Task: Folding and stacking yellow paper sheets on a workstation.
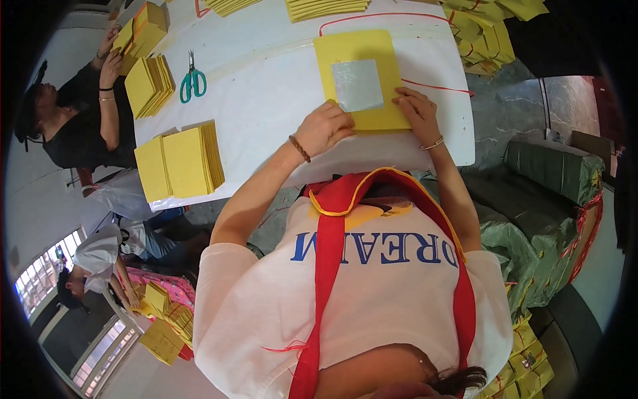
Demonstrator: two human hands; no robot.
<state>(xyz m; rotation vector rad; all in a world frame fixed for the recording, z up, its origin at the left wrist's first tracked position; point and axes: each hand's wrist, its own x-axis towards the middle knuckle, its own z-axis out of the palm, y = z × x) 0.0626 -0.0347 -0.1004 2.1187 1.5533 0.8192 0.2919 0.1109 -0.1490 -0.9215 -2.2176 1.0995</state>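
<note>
In front of me on the white table lies a flat stack of yellow paper sheets (353, 48) with a silver square (357, 85) at its middle. My left hand (324, 129) is closed at the stack's near left corner, fingers curled against its edge. At the right edge, my right hand (418, 114) grips the stack with bent fingers, fingertips on the top sheet. A thin red string (382, 14) runs on the table beyond the stack, and another red string (438, 87) passes out from its right side, beside my right hand.
Scissors with green handles (193, 85) lie left of centre. Folded yellow paper bundles (193, 159) stand along the left table edge. A co-worker (83, 113) handles a yellow bundle at far left; another person (100, 256) bends over yellow stacks. Green wrapped bales (555, 169) sit at right.
</note>
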